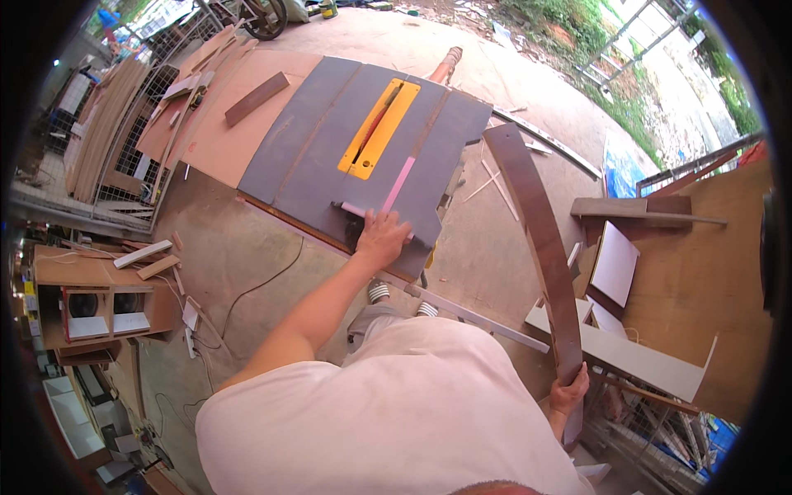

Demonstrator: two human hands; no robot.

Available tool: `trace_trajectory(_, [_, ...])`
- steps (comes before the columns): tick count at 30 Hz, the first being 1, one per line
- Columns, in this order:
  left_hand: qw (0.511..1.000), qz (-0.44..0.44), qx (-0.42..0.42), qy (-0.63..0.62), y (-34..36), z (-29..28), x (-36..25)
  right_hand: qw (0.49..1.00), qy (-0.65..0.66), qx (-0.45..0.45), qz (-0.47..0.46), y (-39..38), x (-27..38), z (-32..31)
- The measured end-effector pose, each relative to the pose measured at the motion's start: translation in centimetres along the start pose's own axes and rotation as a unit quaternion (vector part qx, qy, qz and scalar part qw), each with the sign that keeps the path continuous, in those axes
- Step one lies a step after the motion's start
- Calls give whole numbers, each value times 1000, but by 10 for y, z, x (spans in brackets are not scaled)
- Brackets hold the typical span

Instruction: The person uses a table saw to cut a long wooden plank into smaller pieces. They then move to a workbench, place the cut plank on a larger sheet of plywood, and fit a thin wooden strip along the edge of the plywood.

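Note:
My left hand (384,239) is closed over what looks like a miter gauge (363,211) at the near edge of a grey table saw (309,140). A pinkish bar (398,183) runs from under the fingers, in line with a groove in the saw top. Beyond it, a dark blade (381,126) shows in the slot of a yellow insert plate (360,163). Down at my right side, my right hand (569,391) grips the near end of a long brown board (540,223). The board extends forward, its far end beside the saw's right edge.
A pale side table (264,87) adjoins the saw's left, with a brown offcut (256,99) on it. A cable (268,280) crosses the floor. An open wooden cabinet (111,305) stands left. White panels (615,256) and a wooden surface (709,272) are at right.

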State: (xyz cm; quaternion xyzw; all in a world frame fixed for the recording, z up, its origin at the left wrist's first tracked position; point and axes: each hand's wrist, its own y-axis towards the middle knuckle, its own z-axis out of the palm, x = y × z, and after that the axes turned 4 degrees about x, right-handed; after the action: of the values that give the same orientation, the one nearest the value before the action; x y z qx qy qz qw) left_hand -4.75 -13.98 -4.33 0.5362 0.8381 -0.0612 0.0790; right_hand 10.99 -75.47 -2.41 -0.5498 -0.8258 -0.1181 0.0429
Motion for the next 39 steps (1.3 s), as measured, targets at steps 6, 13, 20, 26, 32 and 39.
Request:
trace_trajectory(6, [1000, -1, 15, -16, 176, -1, 11, 999, -10, -8, -36, 9, 30, -8])
trace_trajectory(13, [997, -31, 77, -10, 360, -24, 17, 999, -13, -32, 36, -28, 81, -55])
trace_trajectory(20, [999, -14, 34, 5, 272, -8, 13, 997, 5, -40, 72, -46, 101, -75])
trace_trajectory(26, [1000, 11, -17, -13, -6, 0, -2, 996, 65, -59, 11, -19, 91, -38])
trace_trajectory(32, [1000, -1, 30, 4, -83, 1, -6, 996, 42, -51, -52, 17, 82, -4])
trace_trajectory(39, [999, 22, -28, -18, 111, 11, 10, 999, -1, -13, -49, 23, 90, 3])
